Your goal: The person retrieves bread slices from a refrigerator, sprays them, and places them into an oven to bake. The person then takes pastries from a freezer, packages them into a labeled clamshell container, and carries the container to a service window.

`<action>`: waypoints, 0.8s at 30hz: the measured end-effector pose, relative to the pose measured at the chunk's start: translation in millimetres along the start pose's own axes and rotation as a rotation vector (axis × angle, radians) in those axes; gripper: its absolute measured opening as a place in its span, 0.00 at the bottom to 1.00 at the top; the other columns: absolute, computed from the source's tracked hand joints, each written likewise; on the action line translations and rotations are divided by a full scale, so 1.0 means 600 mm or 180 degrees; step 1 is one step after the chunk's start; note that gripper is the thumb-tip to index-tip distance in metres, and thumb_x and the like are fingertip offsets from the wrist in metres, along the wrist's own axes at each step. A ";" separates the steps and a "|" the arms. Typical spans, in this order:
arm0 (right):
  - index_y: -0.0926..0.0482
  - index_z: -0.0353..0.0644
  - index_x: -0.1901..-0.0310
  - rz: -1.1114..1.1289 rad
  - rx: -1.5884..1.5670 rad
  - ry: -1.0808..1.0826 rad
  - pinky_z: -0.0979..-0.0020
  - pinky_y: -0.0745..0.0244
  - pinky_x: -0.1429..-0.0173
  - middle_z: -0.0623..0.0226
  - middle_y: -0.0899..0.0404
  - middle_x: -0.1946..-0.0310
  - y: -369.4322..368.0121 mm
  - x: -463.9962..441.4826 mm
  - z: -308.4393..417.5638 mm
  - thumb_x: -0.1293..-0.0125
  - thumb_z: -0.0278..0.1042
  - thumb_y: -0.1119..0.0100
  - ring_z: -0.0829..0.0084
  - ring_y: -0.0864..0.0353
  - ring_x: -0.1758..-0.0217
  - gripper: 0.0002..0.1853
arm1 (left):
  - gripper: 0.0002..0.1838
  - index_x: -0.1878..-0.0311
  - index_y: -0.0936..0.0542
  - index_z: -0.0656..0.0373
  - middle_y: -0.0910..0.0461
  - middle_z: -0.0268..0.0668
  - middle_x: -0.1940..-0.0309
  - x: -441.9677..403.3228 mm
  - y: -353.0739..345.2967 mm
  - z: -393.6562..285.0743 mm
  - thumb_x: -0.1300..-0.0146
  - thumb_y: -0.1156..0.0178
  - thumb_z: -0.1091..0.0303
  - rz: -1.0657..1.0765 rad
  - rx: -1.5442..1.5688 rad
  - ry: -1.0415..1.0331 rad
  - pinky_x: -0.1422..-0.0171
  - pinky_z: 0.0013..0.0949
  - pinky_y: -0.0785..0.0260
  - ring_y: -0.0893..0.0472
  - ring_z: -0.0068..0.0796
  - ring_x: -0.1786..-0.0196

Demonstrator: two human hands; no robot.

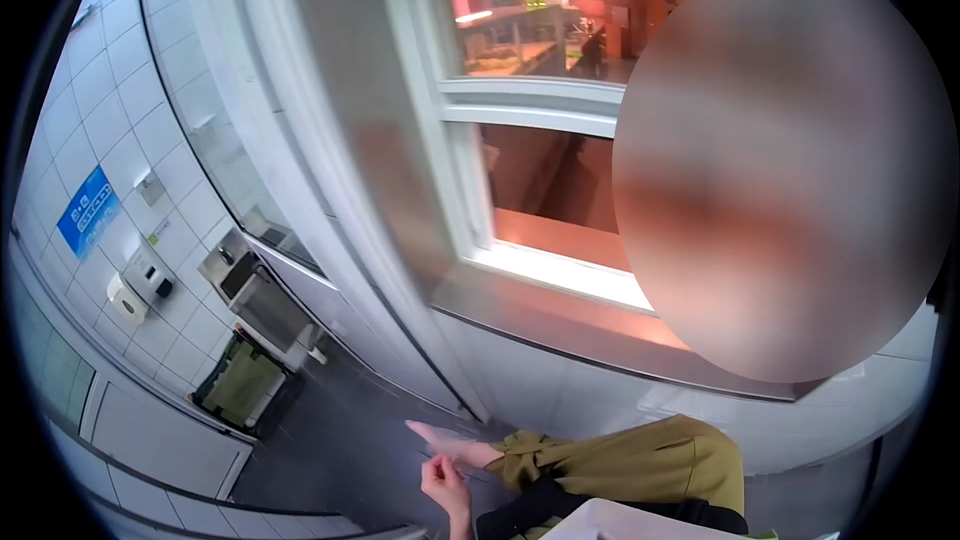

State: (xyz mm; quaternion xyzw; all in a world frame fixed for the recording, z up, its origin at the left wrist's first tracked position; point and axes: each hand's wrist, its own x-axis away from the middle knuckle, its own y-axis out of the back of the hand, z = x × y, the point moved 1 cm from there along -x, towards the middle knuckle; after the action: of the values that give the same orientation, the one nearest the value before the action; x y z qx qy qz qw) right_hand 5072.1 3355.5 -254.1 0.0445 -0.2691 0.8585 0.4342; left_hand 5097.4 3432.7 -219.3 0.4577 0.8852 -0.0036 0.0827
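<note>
My right hand (455,448) reaches left out of a rolled olive sleeve (630,460), its fingers stretched out. Its surface looks pale and whitish; whether a thin glove covers it I cannot tell. Just below, my left hand (446,486) is closed, with fingers curled in a pinch close beside the right hand. What those fingers hold, if anything, is too small to make out. Dark cloth (525,508) and a white, rounded-edged object (620,522) lie at the bottom of the view, below the sleeve.
A framed window (530,105) with a metal sill (560,335) stands ahead. A large blurred patch covers the right side. At left are a tiled wall, a blue sign (88,212), dispensers (145,275), a metal sink (235,265), a green-lined bin (240,380) and a white door (165,435).
</note>
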 end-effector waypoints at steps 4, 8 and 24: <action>0.32 0.42 0.56 -0.0306 0.1937 0.1291 0.71 0.31 0.54 0.70 0.28 0.63 -0.049 -0.199 0.029 0.38 0.40 0.53 0.72 0.28 0.59 0.13 | 0.04 0.74 0.23 0.65 0.28 0.37 0.82 -0.144 0.073 0.054 0.48 0.42 0.75 -0.0204 -0.0710 -0.0195 0.75 0.28 0.36 0.28 0.27 0.81; 0.25 0.41 0.58 0.0730 0.0446 -0.0504 0.73 0.32 0.53 0.70 0.25 0.62 -0.119 -0.436 0.029 0.38 0.39 0.50 0.76 0.27 0.57 0.13 | 0.12 0.58 0.24 0.59 0.26 0.41 0.71 -0.314 0.166 0.036 0.47 0.42 0.70 0.0431 -0.0916 -0.0493 0.68 0.33 0.33 0.25 0.35 0.71; 0.21 0.41 0.66 0.2013 0.4799 -0.0842 0.59 0.29 0.55 0.54 0.23 0.65 0.032 -1.232 -0.211 0.51 0.36 0.45 0.54 0.25 0.60 0.11 | 0.22 0.46 0.30 0.56 0.26 0.44 0.56 -1.069 0.645 0.283 0.43 0.45 0.59 0.1848 -0.1649 0.0154 0.50 0.39 0.33 0.26 0.41 0.52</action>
State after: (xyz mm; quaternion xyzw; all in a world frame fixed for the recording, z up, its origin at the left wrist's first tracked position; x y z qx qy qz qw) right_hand 5534.8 2876.3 -599.6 0.3466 0.3301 0.8780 -0.0093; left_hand 5799.5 3124.2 -264.0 0.6531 0.6922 0.2544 0.1722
